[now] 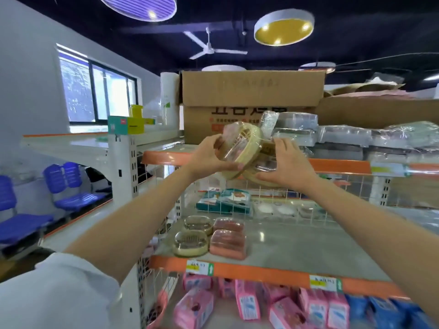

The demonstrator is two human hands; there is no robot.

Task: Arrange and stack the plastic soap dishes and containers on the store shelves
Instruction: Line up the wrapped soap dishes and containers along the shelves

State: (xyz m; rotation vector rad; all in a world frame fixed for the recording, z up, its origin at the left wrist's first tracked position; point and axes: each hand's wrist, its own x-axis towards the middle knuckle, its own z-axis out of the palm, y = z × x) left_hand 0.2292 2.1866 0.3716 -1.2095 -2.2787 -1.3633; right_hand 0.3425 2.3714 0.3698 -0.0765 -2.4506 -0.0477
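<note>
My left hand grips a wrapped yellow oval soap dish, tilted on edge at the front of the top shelf. My right hand curls around a second yellow dish lying just behind and below the first. Grey wrapped containers are stacked on the top shelf behind my hands. On the middle shelf stand two yellow dishes beside two pink dishes.
A big cardboard box stands at the back of the top shelf. Teal packs sit behind a wire divider on the middle shelf. Pink and blue packages fill the lower shelf. Blue chairs stand at the left.
</note>
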